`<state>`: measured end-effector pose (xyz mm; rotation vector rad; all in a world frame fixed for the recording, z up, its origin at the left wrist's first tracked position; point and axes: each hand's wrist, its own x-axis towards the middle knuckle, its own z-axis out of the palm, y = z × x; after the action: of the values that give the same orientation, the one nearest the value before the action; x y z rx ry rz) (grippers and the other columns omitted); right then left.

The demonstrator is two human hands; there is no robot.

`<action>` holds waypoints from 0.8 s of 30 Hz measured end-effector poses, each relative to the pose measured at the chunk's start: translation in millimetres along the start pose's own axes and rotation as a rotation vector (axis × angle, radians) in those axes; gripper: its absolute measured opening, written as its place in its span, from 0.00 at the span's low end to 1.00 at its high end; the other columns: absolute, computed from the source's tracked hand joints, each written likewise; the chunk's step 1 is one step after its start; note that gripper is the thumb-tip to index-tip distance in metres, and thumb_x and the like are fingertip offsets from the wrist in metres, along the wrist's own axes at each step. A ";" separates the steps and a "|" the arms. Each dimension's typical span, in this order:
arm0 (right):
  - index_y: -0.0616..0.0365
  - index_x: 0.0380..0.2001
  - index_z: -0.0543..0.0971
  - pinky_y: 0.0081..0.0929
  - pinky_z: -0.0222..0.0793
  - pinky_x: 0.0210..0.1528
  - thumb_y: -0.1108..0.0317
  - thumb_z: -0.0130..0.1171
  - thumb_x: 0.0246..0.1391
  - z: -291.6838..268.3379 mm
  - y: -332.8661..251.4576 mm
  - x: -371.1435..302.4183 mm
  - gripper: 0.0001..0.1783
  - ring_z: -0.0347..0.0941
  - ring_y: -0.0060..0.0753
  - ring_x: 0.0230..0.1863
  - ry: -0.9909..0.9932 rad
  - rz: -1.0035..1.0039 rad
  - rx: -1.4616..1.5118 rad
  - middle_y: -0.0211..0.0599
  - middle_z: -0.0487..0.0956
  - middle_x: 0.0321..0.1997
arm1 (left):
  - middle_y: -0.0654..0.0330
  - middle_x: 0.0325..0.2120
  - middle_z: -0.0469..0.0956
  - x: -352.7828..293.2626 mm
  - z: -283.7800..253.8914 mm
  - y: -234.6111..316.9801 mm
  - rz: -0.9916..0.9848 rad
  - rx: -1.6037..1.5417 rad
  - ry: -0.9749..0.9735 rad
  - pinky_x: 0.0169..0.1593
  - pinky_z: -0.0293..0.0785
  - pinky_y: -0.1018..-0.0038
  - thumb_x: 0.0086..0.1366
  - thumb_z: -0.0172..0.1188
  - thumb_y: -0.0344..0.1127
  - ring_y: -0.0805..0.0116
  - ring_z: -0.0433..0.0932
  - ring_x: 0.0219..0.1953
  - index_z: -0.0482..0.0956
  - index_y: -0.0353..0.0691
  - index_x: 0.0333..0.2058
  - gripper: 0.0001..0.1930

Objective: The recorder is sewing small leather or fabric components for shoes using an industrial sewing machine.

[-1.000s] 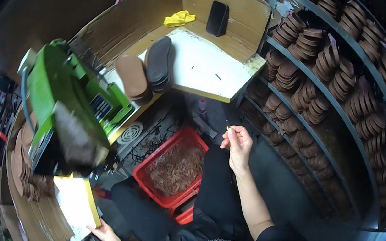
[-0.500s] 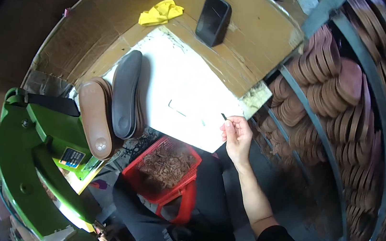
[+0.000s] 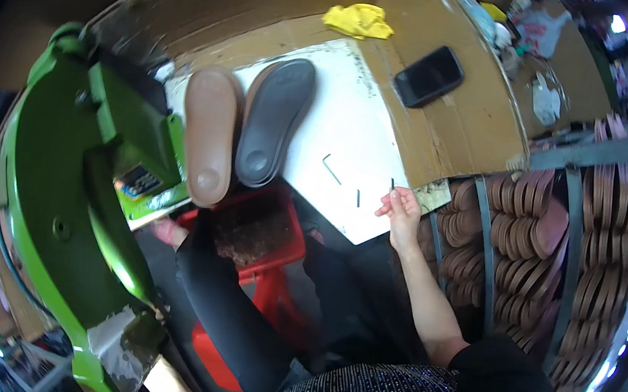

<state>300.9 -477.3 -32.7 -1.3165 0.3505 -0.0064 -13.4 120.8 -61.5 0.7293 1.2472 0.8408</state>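
Observation:
My right hand (image 3: 404, 216) is at the right edge of a white board (image 3: 322, 130), its fingers pinched on a short black rod (image 3: 392, 184). On the board beside it lie a thin L-shaped hex key (image 3: 331, 169) and a small dark stick (image 3: 358, 198). To the left rest two stacks of shoe soles, one topped by a tan sole (image 3: 208, 128), the other by a dark grey sole (image 3: 277, 117). My left forearm (image 3: 169, 382) reaches behind the lower end of a green machine (image 3: 59, 165), which hides my left hand and its fingers.
Cardboard walls (image 3: 462, 140) surround the board's far side, with a black phone-like device (image 3: 429, 77) and yellow cloth (image 3: 359, 20) inside. A red basket (image 3: 290, 232) of brown scraps sits below, near my legs. Metal racks (image 3: 569, 259) packed with brown soles stand at right.
My view has turned, shifting the scene. My right hand keeps its pinch on the black rod. The small dark stick on the board now shows clearly; only a faint pale mark was there before.

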 end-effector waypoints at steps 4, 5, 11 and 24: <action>0.61 0.34 0.68 0.28 0.73 0.27 0.71 0.47 0.57 -6.1 -29.3 3.9 0.05 0.70 0.27 0.22 -0.062 0.238 0.088 0.38 0.73 0.25 | 0.58 0.48 0.70 4.1 -36.1 -1.6 -0.045 -0.048 0.037 0.52 0.66 0.60 0.58 0.49 0.60 0.59 0.70 0.48 0.62 0.42 0.54 0.33; 0.61 0.34 0.68 0.28 0.73 0.27 0.71 0.47 0.57 -2.4 -34.2 2.3 0.05 0.70 0.27 0.22 -0.079 0.231 0.077 0.38 0.73 0.25 | 0.59 0.48 0.70 7.9 -36.7 -1.9 -0.054 -0.062 0.032 0.52 0.66 0.60 0.58 0.49 0.60 0.59 0.70 0.48 0.62 0.43 0.54 0.33; 0.61 0.32 0.67 0.28 0.73 0.25 0.74 0.50 0.55 21.6 -80.7 -26.7 0.03 0.72 0.29 0.23 -0.247 0.352 -0.028 0.43 0.75 0.27 | 0.59 0.47 0.71 26.0 -21.2 -34.3 -0.164 -0.075 -0.049 0.51 0.67 0.60 0.57 0.48 0.62 0.59 0.71 0.47 0.63 0.43 0.53 0.33; 0.62 0.33 0.74 0.22 0.70 0.32 0.78 0.51 0.52 42.1 -123.8 -103.0 0.05 0.73 0.26 0.29 -0.276 0.701 0.517 0.39 0.77 0.30 | 0.60 0.44 0.73 50.1 18.0 -47.4 -0.278 -0.020 -0.303 0.49 0.68 0.60 0.56 0.46 0.64 0.58 0.72 0.45 0.64 0.43 0.52 0.34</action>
<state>237.9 -448.8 118.7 -0.6227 0.5169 0.6291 16.5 139.2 -123.6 0.6233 1.0361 0.4929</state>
